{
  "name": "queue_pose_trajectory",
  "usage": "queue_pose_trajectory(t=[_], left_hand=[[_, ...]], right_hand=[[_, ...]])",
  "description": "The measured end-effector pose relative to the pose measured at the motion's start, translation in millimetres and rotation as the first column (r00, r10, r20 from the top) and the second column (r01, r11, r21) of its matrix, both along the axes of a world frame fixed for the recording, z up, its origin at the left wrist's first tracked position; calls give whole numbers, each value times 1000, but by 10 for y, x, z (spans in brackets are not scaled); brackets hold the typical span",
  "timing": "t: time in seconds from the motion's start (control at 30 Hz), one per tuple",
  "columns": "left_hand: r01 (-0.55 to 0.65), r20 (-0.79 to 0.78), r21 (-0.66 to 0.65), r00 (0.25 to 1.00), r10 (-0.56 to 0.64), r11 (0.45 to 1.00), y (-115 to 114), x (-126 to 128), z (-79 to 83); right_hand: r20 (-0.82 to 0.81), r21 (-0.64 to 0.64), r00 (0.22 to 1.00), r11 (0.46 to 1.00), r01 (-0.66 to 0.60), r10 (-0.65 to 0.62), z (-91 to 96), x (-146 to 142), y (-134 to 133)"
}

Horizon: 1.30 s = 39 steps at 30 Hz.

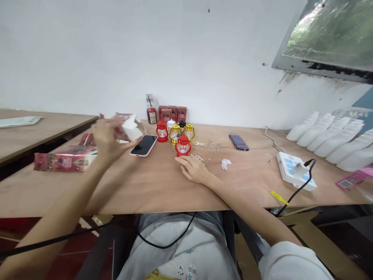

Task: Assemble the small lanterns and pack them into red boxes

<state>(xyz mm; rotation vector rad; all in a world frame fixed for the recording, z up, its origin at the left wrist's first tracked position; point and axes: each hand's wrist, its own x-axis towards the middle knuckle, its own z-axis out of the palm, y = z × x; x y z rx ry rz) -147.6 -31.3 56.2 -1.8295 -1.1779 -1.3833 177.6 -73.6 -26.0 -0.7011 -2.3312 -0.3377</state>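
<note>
Red printed card is showing left of centre in the frame, where the left hand (105, 138) is gripping a carton (132, 129), blurred, its white flaps spreading toward the right. The left forearm is rising from the lower left corner, and the thumb is pointing right below the carton. From the lower right, the other forearm is slanting inward; the right hand (192, 169) is lying low over the table (163, 190) at the centre, fingers loosely extended and gripping nothing visible, fingertips at the base of the front red lantern (183, 144). Whether they are touching it is unclear.

What the carton is containing cannot be told through the blur. More red cartons (62, 160) are lying at the left of the frame. Small red boxes (182, 113) are standing near the wall at upper centre, their contents hidden, and a red-labelled bottle (151, 113) is standing just left of them. Below, gold lanterns (175, 134) are clustering behind the front red one. A phone (144, 145) is lying between the hands.
</note>
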Motion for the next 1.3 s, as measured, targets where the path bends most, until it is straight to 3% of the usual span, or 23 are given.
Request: queue_pose_trajectory(t=[0.07,0.2,0.33,0.47,0.6,0.67,0.73,0.8,0.9,1.0,1.13,1.3], left_hand=[[35,-67,109,997,-28,993,-29,332,-93],[180,-84,112,982,-172,977,-18,798,-263],[319,-123,98,944,-307,943,12,961,-332],[332,-157,27,933,-324,943,15,1045,-327],[325,-218,94,929,-299,941,-9,1215,-335],[296,-248,140,934,-256,945,-25,1295,-360],[259,-264,137,940,-217,956,-36,1335,-390],[254,-291,121,933,-211,959,-44,1328,-413],[281,-379,150,902,-207,948,-56,1270,-411],[236,-434,106,885,-169,966,-82,1222,-367],[242,-419,8,882,-217,970,-133,1200,-311],[285,-383,84,894,-233,955,-197,1227,-338]], right_hand=[[-84,-19,996,999,-33,31,6,-58,-43],[-296,-115,955,991,-75,38,30,-236,-78],[-465,-124,885,992,-28,-34,83,-410,-51],[-568,-121,819,993,10,-78,199,-446,-59],[-759,-190,647,975,-113,-73,328,-377,-37],[-849,-251,520,939,-235,-97,369,-329,10],[-886,-291,450,891,-349,-113,387,-277,62],[-885,-289,460,855,-430,-68,382,-228,98],[-834,-284,551,849,-445,10,345,-183,107],[-730,-292,683,904,-314,1,309,-167,86],[-548,-210,836,960,-183,40,295,-152,72],[-512,-163,857,973,-166,61,301,-132,83]])
